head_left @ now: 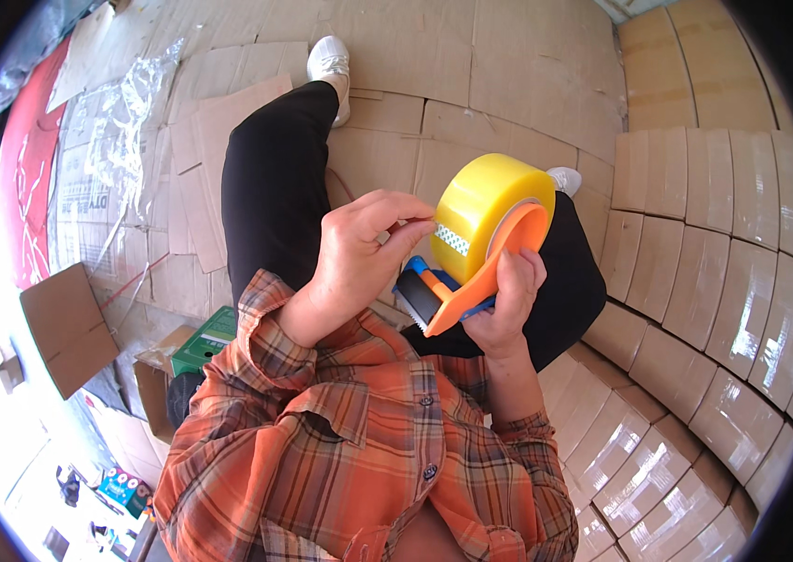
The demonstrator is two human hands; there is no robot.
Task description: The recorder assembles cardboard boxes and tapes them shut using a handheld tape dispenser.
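Note:
My right hand grips an orange and blue tape dispenser in front of my lap. Mounted on it is a large roll of yellow packing tape, tilted, with a patterned strip on its side facing my left hand. The dispenser's toothed cutting edge and black plate point toward my shirt. My left hand is closed in a pinch, thumb and forefinger tips together right at the roll's edge by the patterned strip. Whatever lies between those fingertips is too small to make out.
Stacked brown cardboard boxes form a wall along the right. Flattened cardboard covers the floor ahead, with clear plastic film at the far left. An open carton and a green box stand at my left side.

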